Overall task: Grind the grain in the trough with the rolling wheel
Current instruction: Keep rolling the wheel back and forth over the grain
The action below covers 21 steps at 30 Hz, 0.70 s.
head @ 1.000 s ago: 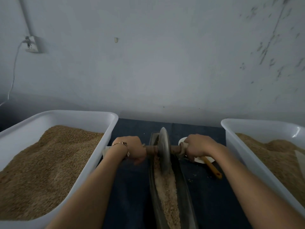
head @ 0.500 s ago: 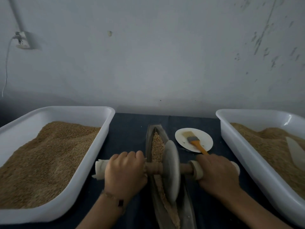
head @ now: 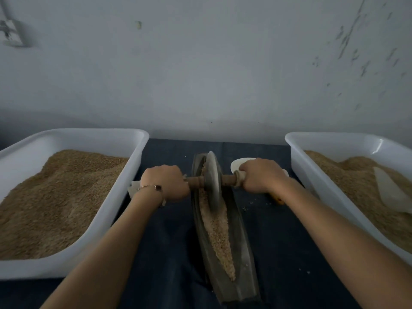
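Two big white tubs frame the scene: the left tub [head: 124,181] at centre left, heaped with tan grain, and the right tub [head: 312,175] at the right edge, part full with a pale scoop [head: 392,192] lying in it. Between them, on the dark blue tabletop [head: 167,253], the long boat-shaped trough [head: 243,253] runs from the lower middle of the frame up toward the wall, with a strip of crushed grain [head: 217,228] down its groove. The rolling wheel [head: 213,184] stands on edge at the far end of the trough, just above centre. The left hand [head: 166,182] is wrapped round the axle on its side and the right hand [head: 262,176] clasps the other end; each grip looks firm. A white dish [head: 236,163] peeks out behind the right hand.

To my eye, the next pull should draw the wheel back with equal pressure from both hands, axle level, so the disc stays upright in the groove and does not ride up the walls and spill grain.
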Each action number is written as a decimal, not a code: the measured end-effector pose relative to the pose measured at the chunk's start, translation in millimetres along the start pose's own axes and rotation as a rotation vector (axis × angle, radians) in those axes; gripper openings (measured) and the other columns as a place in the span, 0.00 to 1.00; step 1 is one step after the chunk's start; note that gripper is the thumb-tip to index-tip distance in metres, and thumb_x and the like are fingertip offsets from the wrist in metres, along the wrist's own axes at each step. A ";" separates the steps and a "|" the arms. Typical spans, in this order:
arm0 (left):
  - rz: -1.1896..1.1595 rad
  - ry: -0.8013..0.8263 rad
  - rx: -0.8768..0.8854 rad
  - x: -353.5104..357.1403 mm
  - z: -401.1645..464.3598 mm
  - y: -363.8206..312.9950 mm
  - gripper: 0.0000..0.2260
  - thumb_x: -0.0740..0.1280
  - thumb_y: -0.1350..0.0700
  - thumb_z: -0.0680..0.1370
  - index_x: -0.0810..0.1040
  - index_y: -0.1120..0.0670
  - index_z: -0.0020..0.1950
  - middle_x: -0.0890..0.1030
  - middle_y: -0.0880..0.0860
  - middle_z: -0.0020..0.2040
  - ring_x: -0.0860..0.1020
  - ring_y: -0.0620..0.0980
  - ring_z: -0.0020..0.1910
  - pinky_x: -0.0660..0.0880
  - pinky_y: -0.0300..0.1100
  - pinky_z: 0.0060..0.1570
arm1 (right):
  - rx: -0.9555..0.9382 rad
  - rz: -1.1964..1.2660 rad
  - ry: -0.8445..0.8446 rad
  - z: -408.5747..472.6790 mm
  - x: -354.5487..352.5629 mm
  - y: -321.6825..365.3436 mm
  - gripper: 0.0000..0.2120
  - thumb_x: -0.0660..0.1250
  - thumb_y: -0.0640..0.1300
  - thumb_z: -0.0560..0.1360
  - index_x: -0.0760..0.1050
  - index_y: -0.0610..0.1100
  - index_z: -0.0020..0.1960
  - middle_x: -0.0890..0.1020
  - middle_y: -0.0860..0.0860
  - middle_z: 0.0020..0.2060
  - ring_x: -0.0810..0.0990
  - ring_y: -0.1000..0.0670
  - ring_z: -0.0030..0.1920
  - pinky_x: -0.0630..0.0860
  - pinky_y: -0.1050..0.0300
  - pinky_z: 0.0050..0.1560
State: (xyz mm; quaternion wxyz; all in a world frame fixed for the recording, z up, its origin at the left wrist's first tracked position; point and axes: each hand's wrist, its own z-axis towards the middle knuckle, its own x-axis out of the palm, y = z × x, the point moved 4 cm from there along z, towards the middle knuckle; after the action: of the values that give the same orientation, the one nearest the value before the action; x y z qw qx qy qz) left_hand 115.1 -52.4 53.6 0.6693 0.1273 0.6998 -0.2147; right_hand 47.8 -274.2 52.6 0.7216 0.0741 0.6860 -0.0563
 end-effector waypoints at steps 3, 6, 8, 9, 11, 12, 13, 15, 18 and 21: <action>0.177 -0.346 0.071 6.8 -35.0 -6.5 0.12 0.63 0.48 0.72 0.67 0.50 0.31 0.72 0.46 0.28 0.68 0.43 0.25 0.59 0.37 0.26 | -0.082 -0.063 -0.365 -44.4 10.2 6.1 0.09 0.69 0.46 0.62 0.70 0.50 0.38 0.73 0.54 0.30 0.75 0.47 0.31 0.64 0.57 0.31; 0.164 -0.710 0.234 16.6 -83.0 -18.2 0.14 0.67 0.56 0.70 0.65 0.52 0.29 0.68 0.49 0.23 0.64 0.47 0.21 0.57 0.37 0.27 | -0.252 -0.100 -0.808 -88.6 16.6 10.2 0.14 0.77 0.41 0.59 0.72 0.43 0.38 0.75 0.47 0.28 0.74 0.45 0.27 0.67 0.57 0.28; 0.173 -0.895 0.239 22.9 -103.3 -17.9 0.14 0.62 0.57 0.75 0.66 0.53 0.30 0.68 0.50 0.24 0.65 0.48 0.22 0.60 0.38 0.27 | -0.319 -0.102 -0.959 -105.8 21.2 9.8 0.16 0.76 0.39 0.62 0.69 0.42 0.41 0.76 0.45 0.30 0.74 0.46 0.29 0.70 0.54 0.30; 0.184 -0.942 0.239 26.1 -108.0 -16.3 0.14 0.60 0.57 0.77 0.67 0.53 0.30 0.68 0.50 0.25 0.65 0.48 0.22 0.61 0.39 0.27 | -0.334 -0.108 -0.990 -109.5 22.6 9.6 0.17 0.76 0.38 0.63 0.68 0.43 0.43 0.76 0.44 0.31 0.75 0.46 0.30 0.71 0.53 0.31; 0.189 -0.967 0.251 28.2 -109.4 -14.0 0.14 0.60 0.57 0.77 0.68 0.54 0.30 0.69 0.51 0.25 0.66 0.49 0.22 0.63 0.40 0.26 | -0.346 -0.139 -1.005 -110.6 23.3 11.9 0.16 0.75 0.37 0.63 0.69 0.42 0.44 0.77 0.44 0.32 0.75 0.45 0.31 0.72 0.52 0.32; 0.178 -0.930 0.259 27.6 -105.9 -13.3 0.13 0.61 0.57 0.75 0.68 0.54 0.30 0.69 0.51 0.25 0.67 0.49 0.21 0.62 0.39 0.26 | -0.344 -0.150 -0.986 -107.5 21.4 13.7 0.15 0.75 0.37 0.63 0.71 0.42 0.43 0.77 0.44 0.32 0.75 0.45 0.31 0.71 0.53 0.32; 0.158 -0.859 0.258 25.8 -98.9 -12.7 0.12 0.64 0.57 0.72 0.68 0.54 0.29 0.69 0.51 0.24 0.67 0.49 0.21 0.61 0.38 0.25 | -0.333 -0.146 -0.945 -101.1 19.2 14.7 0.14 0.76 0.37 0.61 0.72 0.42 0.41 0.77 0.45 0.30 0.74 0.46 0.30 0.69 0.56 0.31; 0.174 -0.631 0.190 21.3 -76.2 -11.2 0.13 0.69 0.54 0.67 0.65 0.51 0.29 0.68 0.47 0.24 0.66 0.47 0.21 0.57 0.36 0.26 | -0.273 -0.123 -0.802 -80.2 12.4 14.0 0.13 0.77 0.40 0.58 0.73 0.44 0.36 0.76 0.48 0.28 0.74 0.46 0.27 0.62 0.59 0.30; 0.178 -0.351 0.084 11.8 -31.2 -5.4 0.12 0.62 0.47 0.73 0.66 0.49 0.32 0.71 0.45 0.29 0.69 0.43 0.26 0.60 0.37 0.26 | -0.102 -0.119 -0.362 -36.5 9.9 5.5 0.07 0.69 0.47 0.65 0.70 0.51 0.37 0.73 0.55 0.30 0.74 0.48 0.32 0.60 0.58 0.31; 0.120 -0.162 0.100 -1.6 2.1 -5.6 0.12 0.61 0.46 0.73 0.74 0.51 0.34 0.76 0.48 0.31 0.75 0.46 0.30 0.67 0.38 0.29 | -0.032 -0.053 -0.064 -3.1 8.8 -2.9 0.04 0.61 0.49 0.69 0.70 0.52 0.35 0.71 0.57 0.31 0.70 0.52 0.33 0.61 0.58 0.31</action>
State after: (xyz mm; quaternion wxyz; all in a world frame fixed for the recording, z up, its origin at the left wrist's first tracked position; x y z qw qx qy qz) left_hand 114.5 -58.1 56.0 0.7282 0.1843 0.6229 -0.2184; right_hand 44.7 -276.3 43.6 0.7427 0.0424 0.6649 -0.0666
